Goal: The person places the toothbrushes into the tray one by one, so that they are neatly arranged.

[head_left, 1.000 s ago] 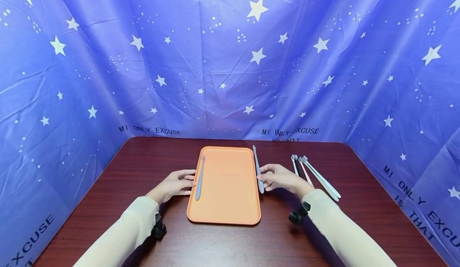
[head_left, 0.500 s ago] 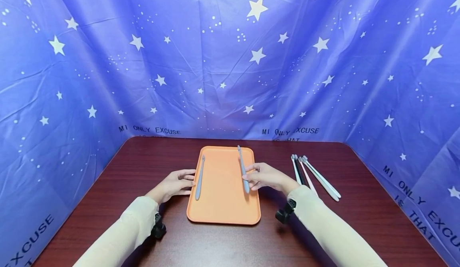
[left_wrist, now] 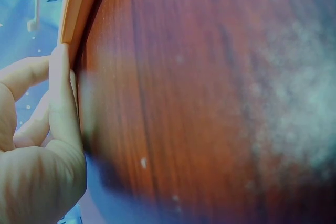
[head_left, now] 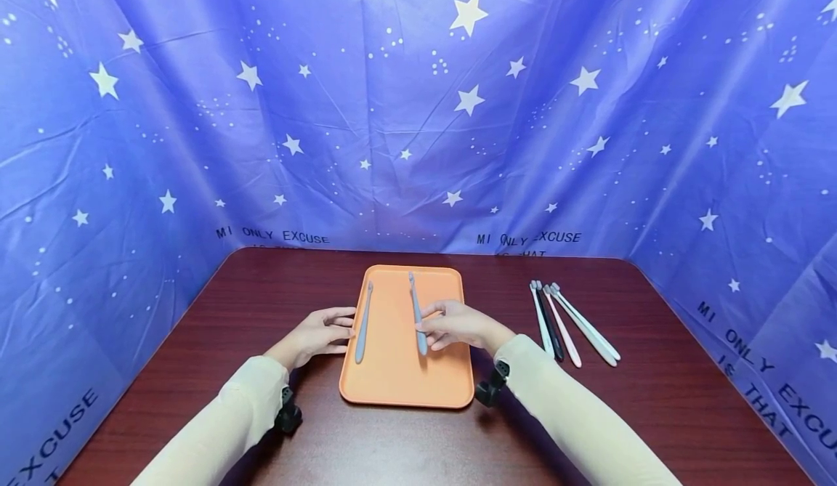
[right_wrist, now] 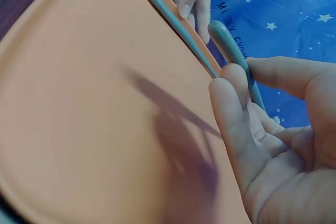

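My right hand (head_left: 454, 326) pinches a grey toothbrush (head_left: 417, 312) between thumb and fingers over the middle of an orange tray (head_left: 407, 391). Its bristle end points away from me; in the right wrist view the handle (right_wrist: 227, 40) stands above the tray and a shadow falls below. A second grey toothbrush (head_left: 363, 326) lies along the tray's left side. My left hand (head_left: 320, 337) holds the tray's left rim; in the left wrist view its thumb (left_wrist: 63, 98) meets the tray's edge (left_wrist: 79, 11).
Several more toothbrushes lie to the right of the tray: a white one (head_left: 541, 319), a black one (head_left: 551, 326), a pink one (head_left: 564, 330) and pale ones (head_left: 588, 330) at the far right. The dark red wooden table (head_left: 275, 275) ends at a blue star-printed curtain (head_left: 418, 108).
My right hand has carried the grey toothbrush leftward, from beside the tray's right edge to over its middle. The left hand has stayed at the left rim.
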A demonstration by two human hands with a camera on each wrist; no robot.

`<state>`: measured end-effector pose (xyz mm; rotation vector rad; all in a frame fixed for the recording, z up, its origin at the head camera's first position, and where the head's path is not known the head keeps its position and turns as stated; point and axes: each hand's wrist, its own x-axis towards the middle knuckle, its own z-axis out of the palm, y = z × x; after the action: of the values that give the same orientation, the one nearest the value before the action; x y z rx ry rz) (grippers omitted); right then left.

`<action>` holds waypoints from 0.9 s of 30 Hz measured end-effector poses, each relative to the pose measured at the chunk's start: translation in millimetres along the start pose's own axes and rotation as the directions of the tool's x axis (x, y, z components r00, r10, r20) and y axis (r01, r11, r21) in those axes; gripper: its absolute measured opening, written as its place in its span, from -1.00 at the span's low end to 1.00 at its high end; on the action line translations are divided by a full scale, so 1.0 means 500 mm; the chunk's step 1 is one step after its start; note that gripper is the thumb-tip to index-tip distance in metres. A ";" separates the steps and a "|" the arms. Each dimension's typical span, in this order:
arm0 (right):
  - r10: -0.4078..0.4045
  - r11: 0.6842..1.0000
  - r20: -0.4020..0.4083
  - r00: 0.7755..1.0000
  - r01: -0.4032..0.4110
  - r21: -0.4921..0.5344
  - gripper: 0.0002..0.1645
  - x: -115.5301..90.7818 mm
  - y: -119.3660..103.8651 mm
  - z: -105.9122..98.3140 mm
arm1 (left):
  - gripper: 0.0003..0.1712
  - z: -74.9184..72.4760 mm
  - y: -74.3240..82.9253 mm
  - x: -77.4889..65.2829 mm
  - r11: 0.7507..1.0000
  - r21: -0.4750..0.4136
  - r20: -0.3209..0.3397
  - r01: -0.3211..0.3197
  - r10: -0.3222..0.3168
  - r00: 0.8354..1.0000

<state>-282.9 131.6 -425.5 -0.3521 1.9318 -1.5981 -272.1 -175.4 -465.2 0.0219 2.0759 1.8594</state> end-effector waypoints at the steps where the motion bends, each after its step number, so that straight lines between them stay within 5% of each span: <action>1: 0.000 1.000 0.001 1.000 0.000 -0.003 -0.50 0.003 0.000 0.004 | -0.33 0.000 0.000 0.000 1.000 0.001 0.001 0.000 0.000 1.000; 27: 0.017 1.000 -0.061 0.998 -0.018 -0.016 -0.70 0.077 0.014 0.089 | -0.35 0.005 0.002 0.003 1.000 0.007 -0.028 0.014 -0.014 1.000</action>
<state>-285.4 76.4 -447.1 -0.2959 1.9895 -1.5990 -273.2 -172.5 -465.0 -0.0171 2.0964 1.8537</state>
